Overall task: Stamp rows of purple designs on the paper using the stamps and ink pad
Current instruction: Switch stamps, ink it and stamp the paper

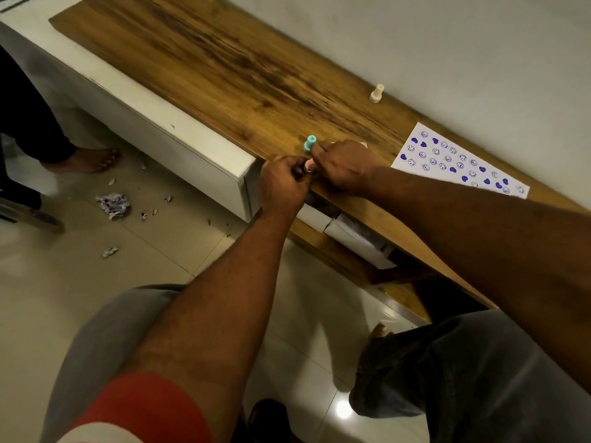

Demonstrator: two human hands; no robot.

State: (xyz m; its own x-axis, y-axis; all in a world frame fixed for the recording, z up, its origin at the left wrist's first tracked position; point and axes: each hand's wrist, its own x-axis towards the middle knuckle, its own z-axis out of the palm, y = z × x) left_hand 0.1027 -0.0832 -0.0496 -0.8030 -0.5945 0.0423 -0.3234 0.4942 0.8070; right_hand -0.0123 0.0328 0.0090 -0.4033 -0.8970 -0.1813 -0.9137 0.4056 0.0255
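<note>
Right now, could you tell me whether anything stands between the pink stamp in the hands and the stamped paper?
Nothing visible does. The pink stamp sits between the left hand and right hand; only bare wood separates them from the paper. The teal stamp stands behind, off that path.

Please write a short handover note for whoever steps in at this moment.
Left hand and right hand are both closed around a small pink stamp at the shelf's front edge.
Teal stamp stands just behind the hands; cream stamp stands near the wall.
Paper lies to the right, already carrying rows of purple hearts and faces.
Ink pad not visible.
Left: more rows.
</note>
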